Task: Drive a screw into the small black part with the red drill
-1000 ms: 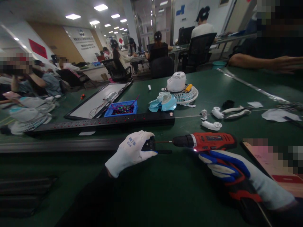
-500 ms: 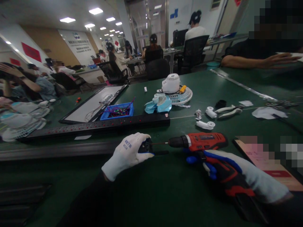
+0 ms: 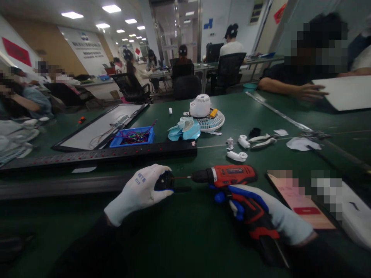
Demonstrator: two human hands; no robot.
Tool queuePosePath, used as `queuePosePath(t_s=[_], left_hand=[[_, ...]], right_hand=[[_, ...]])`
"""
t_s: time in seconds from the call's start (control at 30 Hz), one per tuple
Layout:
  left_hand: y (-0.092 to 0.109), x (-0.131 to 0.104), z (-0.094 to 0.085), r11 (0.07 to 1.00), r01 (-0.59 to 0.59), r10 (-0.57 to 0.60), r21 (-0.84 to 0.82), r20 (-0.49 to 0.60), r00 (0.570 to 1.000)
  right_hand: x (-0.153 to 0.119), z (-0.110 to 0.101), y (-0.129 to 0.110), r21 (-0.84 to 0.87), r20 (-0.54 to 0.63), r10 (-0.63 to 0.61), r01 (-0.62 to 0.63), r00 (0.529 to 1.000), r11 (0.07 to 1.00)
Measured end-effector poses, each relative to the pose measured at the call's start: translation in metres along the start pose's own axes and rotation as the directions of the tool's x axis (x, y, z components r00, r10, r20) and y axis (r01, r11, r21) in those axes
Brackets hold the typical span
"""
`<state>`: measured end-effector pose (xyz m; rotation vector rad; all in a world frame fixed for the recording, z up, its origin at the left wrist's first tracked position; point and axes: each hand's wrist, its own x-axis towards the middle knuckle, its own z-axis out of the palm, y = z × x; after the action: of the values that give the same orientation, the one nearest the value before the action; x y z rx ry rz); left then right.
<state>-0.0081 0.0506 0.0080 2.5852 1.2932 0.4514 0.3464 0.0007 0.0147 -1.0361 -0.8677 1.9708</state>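
My gloved left hand [image 3: 142, 186] grips a small black part [image 3: 165, 180] at the end of a long black bar [image 3: 87, 185], thumb below and fingers above. In my gloved right hand [image 3: 261, 204] is a red and black power drill [image 3: 236, 175], held by its handle and pointing left. Its long thin bit reaches the black part; whether the tip sits in a screw is too small to tell. Behind lies a second black bar [image 3: 139, 152] with red dots.
Beyond the bars are a blue tray of wires [image 3: 131, 145], a framed panel [image 3: 95, 129], blue fan blades [image 3: 185, 129] and a white fan [image 3: 201, 106]. Pliers [image 3: 262, 141] and white parts [image 3: 237, 156] lie right of centre. A person [image 3: 290, 79] holds a white board [image 3: 349, 92].
The view has shifted, so both hands and the drill appear further left. Drill and black part keep about the same spacing. The white board at the right now shows much more.
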Motion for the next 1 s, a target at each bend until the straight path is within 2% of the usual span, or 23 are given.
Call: queuePosePath(t_s=[0.07,0.23,0.47,0.6,0.8,0.9,0.97,1.0], left_hand=[[-0.001,-0.001,0.001,1.000,-0.002,0.002,-0.017,0.012,1.000],[-0.013,-0.003,0.007,0.999,0.036,-0.036,-0.008,0.022,0.999],[-0.020,-0.007,0.010,0.997,0.078,-0.080,0.023,0.069,0.994],[-0.025,-0.011,0.014,0.994,0.111,-0.112,0.016,0.061,0.992],[-0.034,-0.017,0.022,0.976,0.215,-0.213,-0.030,0.054,0.976],[-0.032,-0.017,0.021,0.976,0.216,-0.216,-0.021,0.030,0.976],[-0.025,-0.014,0.017,0.982,0.188,-0.188,-0.009,-0.003,0.982],[-0.020,-0.012,0.014,0.982,0.187,-0.186,-0.005,0.022,0.982]], right_hand=[[0.006,-0.007,0.009,0.043,0.082,0.059,-0.062,0.995,0.997],[0.017,-0.019,0.025,0.113,0.170,0.094,-0.115,0.981,0.987],[0.022,-0.024,0.027,0.225,0.246,0.120,-0.177,0.962,0.958],[0.022,-0.026,0.027,0.270,0.283,0.163,-0.241,0.945,0.932],[0.023,-0.029,0.026,0.267,0.351,0.149,-0.252,0.924,0.930],[0.025,-0.029,0.026,0.274,0.346,0.149,-0.251,0.926,0.928],[0.023,-0.027,0.028,0.289,0.311,0.163,-0.256,0.937,0.922],[0.022,-0.026,0.029,0.291,0.270,0.180,-0.259,0.946,0.921]])
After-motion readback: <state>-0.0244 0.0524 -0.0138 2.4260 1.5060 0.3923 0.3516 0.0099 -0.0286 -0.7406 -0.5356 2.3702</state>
